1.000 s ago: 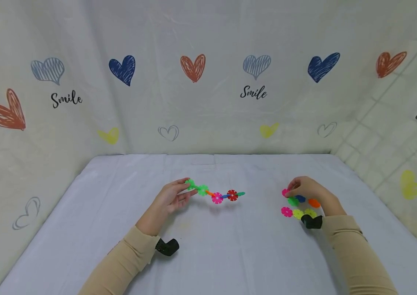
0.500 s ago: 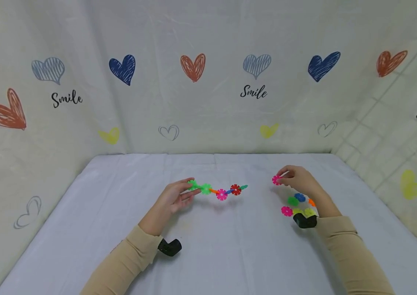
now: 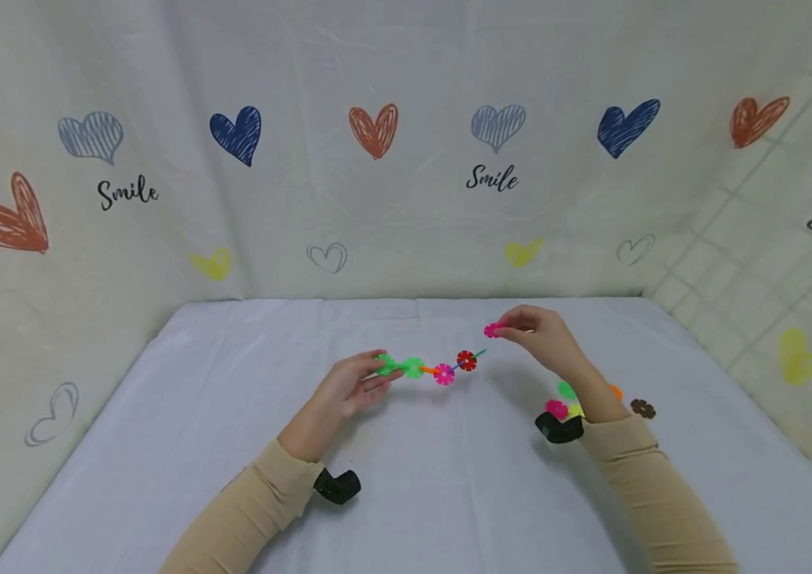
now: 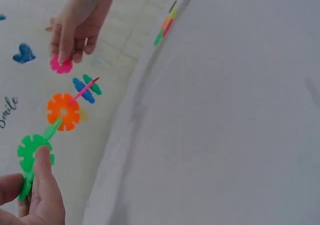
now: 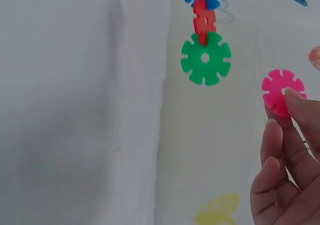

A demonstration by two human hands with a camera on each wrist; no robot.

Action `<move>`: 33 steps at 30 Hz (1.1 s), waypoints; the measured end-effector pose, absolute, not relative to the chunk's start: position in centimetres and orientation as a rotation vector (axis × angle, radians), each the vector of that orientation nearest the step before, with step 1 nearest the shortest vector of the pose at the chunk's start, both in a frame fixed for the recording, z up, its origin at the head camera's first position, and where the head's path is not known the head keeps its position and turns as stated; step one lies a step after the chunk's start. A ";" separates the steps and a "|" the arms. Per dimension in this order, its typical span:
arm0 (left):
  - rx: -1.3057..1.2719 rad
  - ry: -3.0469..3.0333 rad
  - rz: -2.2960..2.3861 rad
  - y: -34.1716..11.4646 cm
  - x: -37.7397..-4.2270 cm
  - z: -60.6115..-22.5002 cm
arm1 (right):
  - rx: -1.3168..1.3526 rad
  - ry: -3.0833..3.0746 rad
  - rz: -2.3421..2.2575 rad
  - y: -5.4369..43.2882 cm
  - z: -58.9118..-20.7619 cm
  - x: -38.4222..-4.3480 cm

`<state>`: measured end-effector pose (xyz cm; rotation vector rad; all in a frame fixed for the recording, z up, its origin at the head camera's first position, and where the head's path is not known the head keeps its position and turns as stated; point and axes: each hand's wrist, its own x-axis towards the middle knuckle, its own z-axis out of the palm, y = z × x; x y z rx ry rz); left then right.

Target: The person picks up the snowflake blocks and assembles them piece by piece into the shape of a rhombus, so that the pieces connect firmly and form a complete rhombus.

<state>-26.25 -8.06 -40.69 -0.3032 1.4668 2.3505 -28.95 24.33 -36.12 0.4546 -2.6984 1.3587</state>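
Observation:
My left hand [image 3: 348, 391] pinches one end of a chain of interlocking snowflake discs [image 3: 444, 374], holding it above the table. From that end the chain runs through green, orange, pink, blue and red discs to a teal-green disc [image 5: 205, 67] at its free end, well seen in the right wrist view. Between thumb and fingertips, my right hand [image 3: 545, 343] pinches a loose pink snowflake disc [image 3: 492, 330], just up and right of that free end. A small gap parts the two in the right wrist view, where the pink disc [image 5: 278, 85] faces the camera.
On the white-covered table [image 3: 413, 494], loose discs lie below the right forearm, among them a pink one [image 3: 557, 409], a green one [image 3: 566, 390] and a brown one [image 3: 643, 408]. The forearm and black wrist mount [image 3: 559, 428] partly hide the pile. A printed curtain [image 3: 413, 207] hangs behind.
The right hand has lifted the pink disc from the pile and carried it left and away, toward the chain's free end. The left hand has shifted slightly right with the chain.

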 end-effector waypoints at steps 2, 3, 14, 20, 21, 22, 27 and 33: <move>-0.296 1.460 2.349 -7.7 -26.2 -40.6 | 0.480 -2.682 1.378 23.4 -36.1 -28.8; -0.290 1.458 2.349 -7.5 -26.1 -40.6 | 0.496 -2.674 1.376 23.0 -36.1 -28.7; -0.263 1.480 2.351 -7.1 -25.8 -40.5 | 0.676 -2.605 1.464 18.2 -36.1 -28.7; -0.235 1.496 2.347 -7.2 -25.6 -40.6 | 0.781 -2.607 1.475 16.1 -36.8 -28.8; -0.236 1.495 2.350 -7.2 -25.6 -40.6 | 0.788 -2.604 1.480 15.9 -37.0 -28.8; -0.233 1.495 2.351 -7.3 -25.6 -40.6 | 0.795 -2.601 1.487 15.6 -37.1 -28.8; -0.211 1.493 2.342 -7.3 -25.6 -40.6 | 0.816 -2.608 1.468 14.7 -37.8 -29.0; -0.209 1.471 2.340 -7.4 -25.5 -40.4 | 0.837 -2.609 1.431 14.2 -38.3 -28.9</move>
